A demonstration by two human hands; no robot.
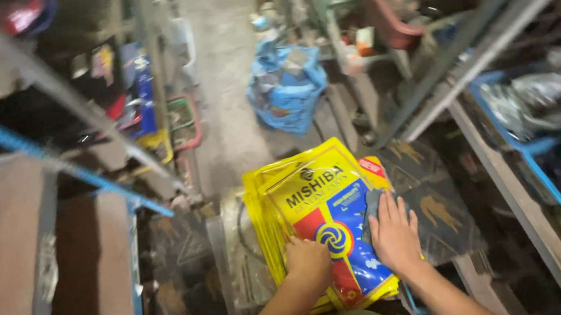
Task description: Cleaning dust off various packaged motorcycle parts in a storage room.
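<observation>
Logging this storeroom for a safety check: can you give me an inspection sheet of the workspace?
Surface: dark patterned sheets under the stack.
Job's things: stack of flat yellow packets, top one with blue and red print.
Clutter: blue plastic bag on the aisle floor; red basket on a shelf.
Hands: left hand curled on the top packet; right hand flat on its right edge.
Cables: nothing seen.
Surroundings: narrow aisle, metal shelving, blue tray at right.
</observation>
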